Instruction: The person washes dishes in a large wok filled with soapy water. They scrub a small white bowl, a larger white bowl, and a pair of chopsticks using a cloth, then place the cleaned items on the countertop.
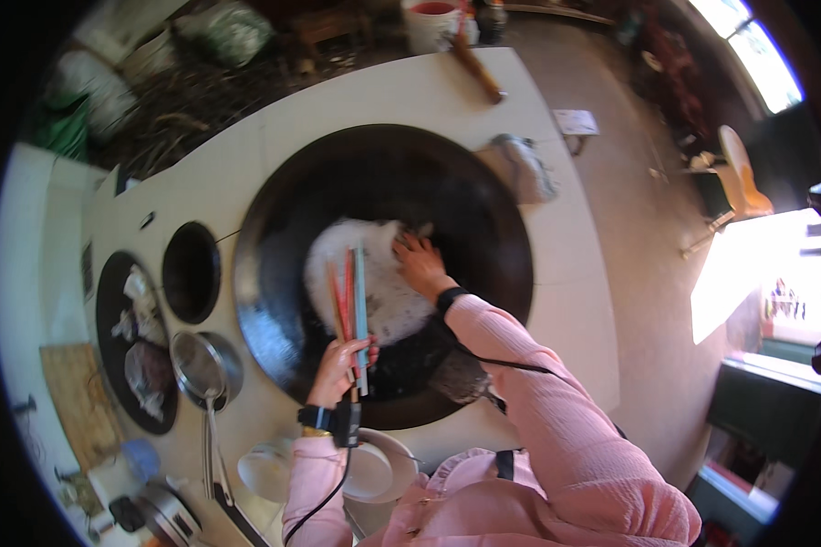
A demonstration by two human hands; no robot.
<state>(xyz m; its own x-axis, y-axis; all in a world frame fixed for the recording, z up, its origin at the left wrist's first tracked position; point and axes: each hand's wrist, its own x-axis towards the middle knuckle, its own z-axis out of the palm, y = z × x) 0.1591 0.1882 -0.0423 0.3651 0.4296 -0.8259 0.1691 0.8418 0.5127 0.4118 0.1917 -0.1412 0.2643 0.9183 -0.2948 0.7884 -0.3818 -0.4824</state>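
Observation:
A large dark wok point(479, 184) is set into the pale tiled counter before me, with white suds point(376, 301) pooled in its bottom. In my left hand point(339, 366) is a bundle of chopsticks point(349, 294), red, light blue and wood-coloured. They point away from me over the foam. My right hand point(422, 263) reaches into the wok, its fingertips at the right edge of the suds. Something small and greyish lies by those fingertips; what it is, and whether I grip it, cannot be made out.
A grey cloth point(527, 167) lies at the wok's right rim. A wooden-handled tool point(475, 68) rests at the far counter edge. Leftward are a dark round pot point(191, 272), a pan holding plastic bags point(109, 294) and a long-handled strainer point(202, 362). Bowls point(263, 472) stand near me.

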